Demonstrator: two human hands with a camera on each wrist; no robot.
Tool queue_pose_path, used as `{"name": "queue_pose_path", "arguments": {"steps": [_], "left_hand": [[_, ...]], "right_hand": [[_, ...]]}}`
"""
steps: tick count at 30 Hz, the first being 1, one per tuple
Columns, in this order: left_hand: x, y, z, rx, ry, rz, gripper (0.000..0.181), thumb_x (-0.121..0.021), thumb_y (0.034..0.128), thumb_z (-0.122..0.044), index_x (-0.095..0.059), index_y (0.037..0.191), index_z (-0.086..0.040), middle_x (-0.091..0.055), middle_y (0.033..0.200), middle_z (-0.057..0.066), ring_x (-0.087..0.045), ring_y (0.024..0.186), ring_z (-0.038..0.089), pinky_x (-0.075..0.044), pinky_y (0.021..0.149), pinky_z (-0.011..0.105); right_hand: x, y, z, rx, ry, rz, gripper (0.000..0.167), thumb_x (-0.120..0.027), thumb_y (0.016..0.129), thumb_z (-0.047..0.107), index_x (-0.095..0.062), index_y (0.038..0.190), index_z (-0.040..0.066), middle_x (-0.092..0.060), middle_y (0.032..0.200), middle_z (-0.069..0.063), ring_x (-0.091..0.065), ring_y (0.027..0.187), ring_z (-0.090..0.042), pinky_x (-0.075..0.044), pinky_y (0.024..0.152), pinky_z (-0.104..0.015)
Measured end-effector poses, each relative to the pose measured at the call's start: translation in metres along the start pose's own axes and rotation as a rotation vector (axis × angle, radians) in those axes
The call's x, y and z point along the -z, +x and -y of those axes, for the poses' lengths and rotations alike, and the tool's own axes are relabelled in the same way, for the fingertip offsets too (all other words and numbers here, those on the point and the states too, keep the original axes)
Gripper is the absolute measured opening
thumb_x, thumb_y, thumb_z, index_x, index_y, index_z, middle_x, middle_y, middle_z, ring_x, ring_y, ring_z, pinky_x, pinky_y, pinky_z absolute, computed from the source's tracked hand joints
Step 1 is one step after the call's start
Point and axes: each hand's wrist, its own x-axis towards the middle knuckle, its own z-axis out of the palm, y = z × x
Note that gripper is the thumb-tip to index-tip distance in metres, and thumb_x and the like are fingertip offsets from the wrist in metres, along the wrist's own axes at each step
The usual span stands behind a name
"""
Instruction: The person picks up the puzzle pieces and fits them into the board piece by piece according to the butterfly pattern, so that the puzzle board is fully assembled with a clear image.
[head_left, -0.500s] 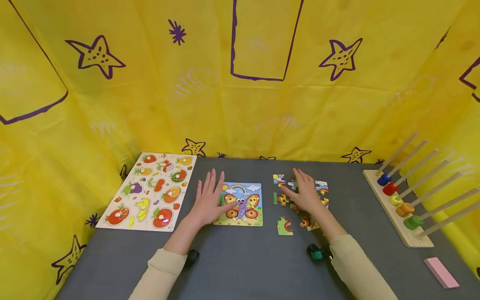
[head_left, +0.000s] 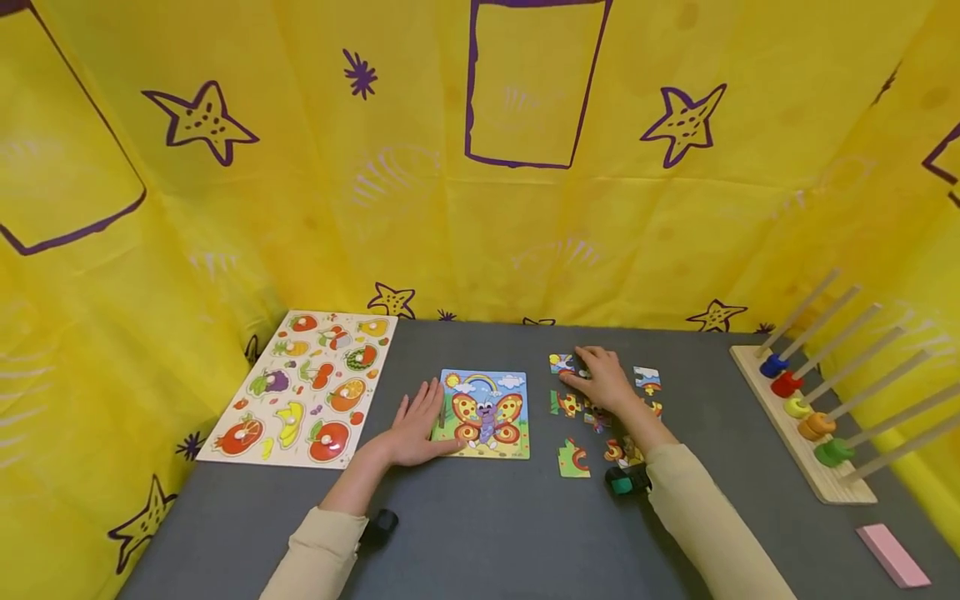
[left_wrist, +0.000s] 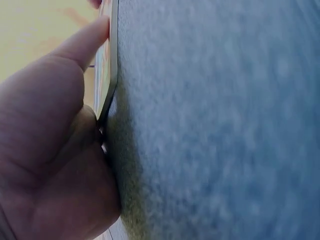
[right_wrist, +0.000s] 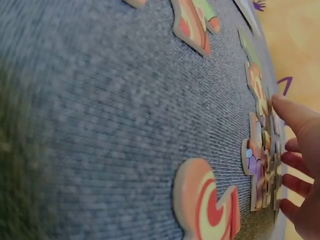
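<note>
The square butterfly picture (head_left: 487,414) lies flat on the grey table. At its lower left my left hand (head_left: 412,435) rests with fingers extended, the thumb touching the picture's edge; the left wrist view shows this thumb (left_wrist: 87,42) against the board (left_wrist: 106,75). Over the upper part of a group of jigsaw pieces is my right hand (head_left: 609,385), fingers lightly bent and apart from the thumb. In the right wrist view the hand (right_wrist: 304,145) has its fingertips at the far pieces; whether it touches one is unclear. A red-and-yellow piece (right_wrist: 197,197) lies nearer.
A fruit peg board (head_left: 300,387) lies left of the picture. On the right stand a wooden base with upright rods (head_left: 802,425) and coloured rings, and a pink block (head_left: 892,556). A loose green corner piece (head_left: 572,461) is below the other pieces. Yellow cloth hangs behind.
My left hand has slid down and left, uncovering more of the butterfly picture. My right hand has shifted slightly left, uncovering pieces on its right side. The head view has tilted slightly.
</note>
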Motion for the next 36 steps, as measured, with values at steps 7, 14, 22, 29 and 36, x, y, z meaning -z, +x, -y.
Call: {"name": "queue_pose_path", "arguments": {"steps": [7, 14, 22, 29, 36], "left_hand": [[-0.006, -0.003, -0.002, -0.023, 0.008, -0.022, 0.1, -0.06, 0.0912, -0.053, -0.004, 0.155, 0.001, 0.005, 0.162, 0.018, 0.008, 0.147, 0.036, 0.007, 0.111, 0.061], [-0.007, -0.003, -0.005, -0.01, 0.022, -0.021, 0.099, -0.061, 0.0904, -0.054, -0.007, 0.156, -0.002, 0.003, 0.162, 0.014, 0.007, 0.148, 0.035, 0.008, 0.11, 0.062], [-0.006, -0.003, -0.004, 0.0, 0.05, -0.007, 0.098, -0.061, 0.0895, -0.056, -0.009, 0.156, -0.005, -0.001, 0.163, 0.011, 0.007, 0.148, 0.034, 0.007, 0.11, 0.063], [-0.004, -0.004, -0.007, 0.0, 0.062, -0.024, 0.1, -0.063, 0.0887, -0.055, -0.01, 0.156, -0.004, -0.005, 0.163, 0.014, 0.005, 0.147, 0.036, 0.006, 0.11, 0.064], [-0.004, -0.005, -0.006, 0.006, 0.086, -0.031, 0.098, -0.063, 0.0897, -0.053, -0.01, 0.157, -0.005, -0.006, 0.163, 0.014, 0.003, 0.147, 0.037, 0.004, 0.109, 0.065]], "right_hand": [[-0.003, -0.001, -0.004, -0.016, -0.009, -0.019, 0.057, -0.068, 0.093, 0.032, -0.052, 0.136, -0.002, -0.042, 0.139, -0.027, -0.033, 0.126, -0.048, -0.032, 0.094, -0.066], [-0.001, -0.001, 0.005, -0.062, 0.1, -0.147, 0.042, -0.074, 0.088, 0.025, -0.056, 0.118, 0.002, -0.067, 0.108, -0.016, -0.058, 0.102, -0.035, -0.041, 0.087, -0.053], [-0.009, 0.006, 0.052, -0.152, 0.431, -0.249, 0.025, -0.07, 0.091, 0.021, -0.064, 0.11, 0.007, -0.074, 0.088, -0.008, -0.068, 0.079, -0.023, -0.046, 0.065, -0.031], [-0.044, 0.013, 0.103, -0.181, 0.551, -0.09, 0.024, -0.072, 0.089, 0.026, -0.068, 0.107, 0.011, -0.074, 0.084, -0.001, -0.066, 0.077, -0.017, -0.045, 0.063, -0.029], [-0.077, 0.018, 0.129, -0.066, 0.452, -0.063, 0.015, -0.072, 0.09, 0.022, -0.069, 0.099, 0.011, -0.072, 0.082, 0.001, -0.063, 0.073, -0.016, -0.048, 0.065, -0.033]]}}
